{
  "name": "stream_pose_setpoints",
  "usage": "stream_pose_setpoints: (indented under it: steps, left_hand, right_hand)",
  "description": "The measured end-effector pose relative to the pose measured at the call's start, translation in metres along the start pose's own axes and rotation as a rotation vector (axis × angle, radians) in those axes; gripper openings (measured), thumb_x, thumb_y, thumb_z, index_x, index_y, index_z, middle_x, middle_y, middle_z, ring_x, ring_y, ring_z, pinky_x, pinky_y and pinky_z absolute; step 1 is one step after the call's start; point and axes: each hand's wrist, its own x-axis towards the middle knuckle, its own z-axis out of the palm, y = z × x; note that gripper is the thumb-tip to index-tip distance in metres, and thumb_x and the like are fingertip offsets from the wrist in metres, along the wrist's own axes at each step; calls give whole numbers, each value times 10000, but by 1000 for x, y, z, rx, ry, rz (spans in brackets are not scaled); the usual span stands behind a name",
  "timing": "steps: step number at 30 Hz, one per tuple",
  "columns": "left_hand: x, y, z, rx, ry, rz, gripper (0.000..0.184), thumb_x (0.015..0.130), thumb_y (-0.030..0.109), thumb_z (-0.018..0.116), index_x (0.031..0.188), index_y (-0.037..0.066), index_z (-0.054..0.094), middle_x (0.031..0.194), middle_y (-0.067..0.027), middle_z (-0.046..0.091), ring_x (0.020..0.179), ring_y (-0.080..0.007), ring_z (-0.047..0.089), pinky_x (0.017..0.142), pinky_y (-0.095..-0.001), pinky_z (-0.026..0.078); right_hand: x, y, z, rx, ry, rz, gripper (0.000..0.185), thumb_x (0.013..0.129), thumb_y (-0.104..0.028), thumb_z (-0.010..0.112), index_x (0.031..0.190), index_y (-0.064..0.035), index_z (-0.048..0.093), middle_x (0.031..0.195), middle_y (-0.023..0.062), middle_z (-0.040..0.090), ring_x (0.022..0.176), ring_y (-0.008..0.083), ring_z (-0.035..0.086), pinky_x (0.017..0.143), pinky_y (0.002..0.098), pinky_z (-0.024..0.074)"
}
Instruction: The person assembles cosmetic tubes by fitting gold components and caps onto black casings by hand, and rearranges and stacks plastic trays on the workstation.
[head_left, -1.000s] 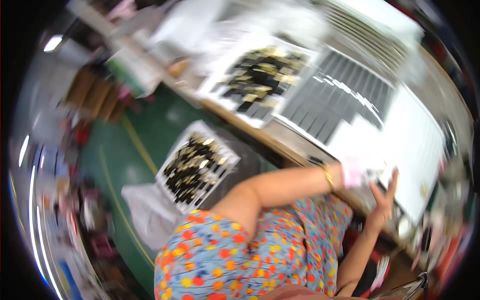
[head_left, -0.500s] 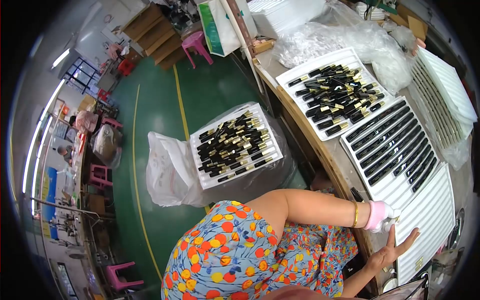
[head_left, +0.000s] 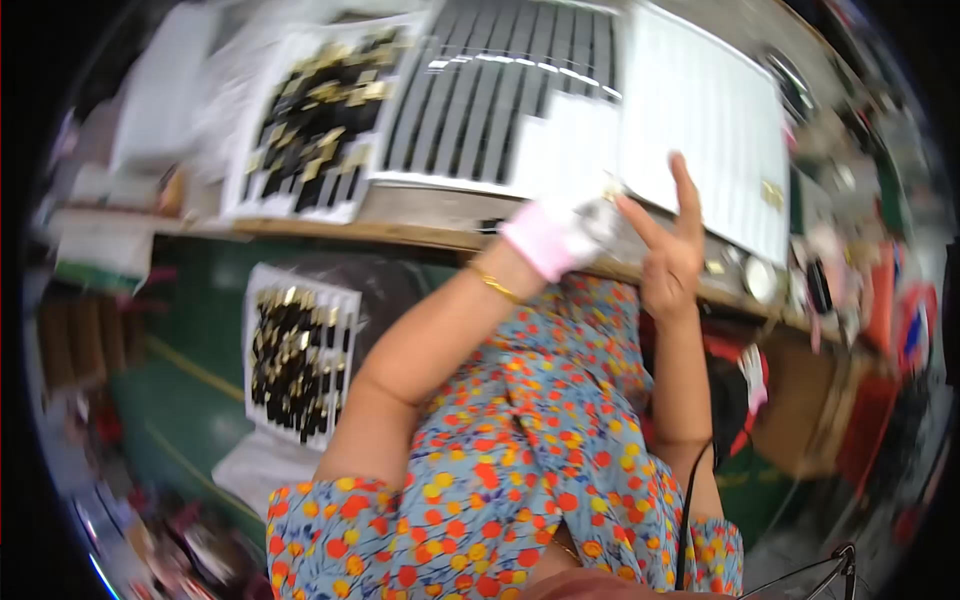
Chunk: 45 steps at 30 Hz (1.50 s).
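My left hand (head_left: 580,232) wears a white glove with a pink cuff. Its fingers are closed around a small gold-coloured piece (head_left: 612,188), too blurred to name more exactly. Bare and close beside it, my right hand (head_left: 668,262) has two fingers stretched out and apart. One of them points toward the gold piece; whether it touches is unclear. Both hands are over the front of the table, by a white ridged tray (head_left: 700,110). Left of that lies another white tray (head_left: 535,150) with rows of black tubes (head_left: 480,95).
A tray (head_left: 235,195) heaped with black-and-gold tubes (head_left: 325,110) sits at the table's left. Another loaded tray (head_left: 350,320) stands lower, beside my left arm. Small gold pieces (head_left: 772,193) lie on the ridged tray. A cardboard box (head_left: 800,410) is at right.
The view has swung round to the right and blurred, so the table now runs across the top. My hands keep nearly the same pose, close together.
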Motion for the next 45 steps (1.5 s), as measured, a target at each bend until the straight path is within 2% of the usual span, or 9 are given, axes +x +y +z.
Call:
stream_pose_setpoints:
  steps: [13, 15, 19, 20, 25, 28, 31, 36, 45]
  left_hand:
    - [4, 0, -12, -38, -91, -22, 253, 890, 168, 488, 1117, 57, 481, 1022, -93, 541, 861, -174, 562, 669, -283, 516]
    - [2, 2, -12, 141, -245, -229, 242, 875, 166, 513, 1091, 60, 487, 945, -84, 558, 753, -139, 576, 564, -249, 506]
    - [-9, -10, 5, 455, -100, -287, 176, 838, 152, 570, 959, 28, 539, 756, -60, 581, 584, -119, 561, 460, -226, 469]
    - [-10, -12, 9, 435, -105, -249, 148, 824, 151, 591, 877, 16, 559, 710, -55, 578, 562, -127, 556, 488, -230, 466]
    - [5, 6, 7, 831, -252, -138, 132, 829, 161, 579, 797, 33, 577, 666, -58, 570, 543, -73, 495, 471, -222, 394]
    - [63, 66, -33, 1797, 219, 567, 241, 808, 203, 549, 942, 13, 611, 863, -117, 621, 780, -199, 595, 703, -327, 483]
    - [83, 102, -11, 2533, 645, 580, 261, 780, 252, 555, 919, 44, 629, 958, -194, 583, 906, -344, 552, 775, -409, 462]
    - [102, 83, 19, 2456, 1004, 169, 247, 826, 186, 512, 993, 41, 622, 1065, -165, 553, 1038, -300, 530, 852, -362, 468]
    - [99, 66, 1, 2336, 897, 562, 253, 808, 232, 499, 922, 17, 566, 968, -214, 579, 932, -348, 579, 799, -421, 473]
  right_hand:
    - [-7, 8, 8, -120, -54, -15, 442, 886, -425, 375, 1050, -113, 642, 1325, 213, 376, 1252, 353, 324, 1025, 463, 190]
    - [-6, 13, 16, 471, 220, 288, 510, 917, -418, 316, 1162, -32, 542, 1307, 204, 396, 1248, 329, 334, 1020, 422, 229]
    - [8, 21, 10, 1335, 211, 1002, 589, 941, -445, 232, 1222, 36, 420, 1082, 185, 518, 887, 223, 568, 751, 306, 460]
    - [11, 21, 13, 1446, 236, 1076, 612, 933, -476, 232, 1146, 40, 481, 845, 120, 562, 542, 135, 523, 485, 228, 427]
    - [2, 29, 0, 1730, 216, 1007, 621, 934, -478, 229, 987, 50, 551, 575, 42, 492, 296, 64, 267, 286, 207, 204]
    - [-6, 39, -16, 1691, 360, 825, 610, 929, -483, 240, 979, 36, 557, 560, 35, 488, 299, 67, 286, 290, 205, 217]
    - [-14, 45, -19, 1558, 487, 890, 606, 925, -494, 246, 962, 20, 563, 554, 27, 489, 300, 67, 286, 292, 207, 212]
    - [-17, 30, -14, 1371, 545, 982, 580, 934, -477, 237, 922, 7, 557, 545, 16, 464, 314, 68, 279, 297, 200, 209]
    - [-32, 29, -5, 1252, 562, 1012, 566, 943, -452, 234, 905, 22, 541, 537, 13, 447, 317, 56, 281, 294, 183, 205]
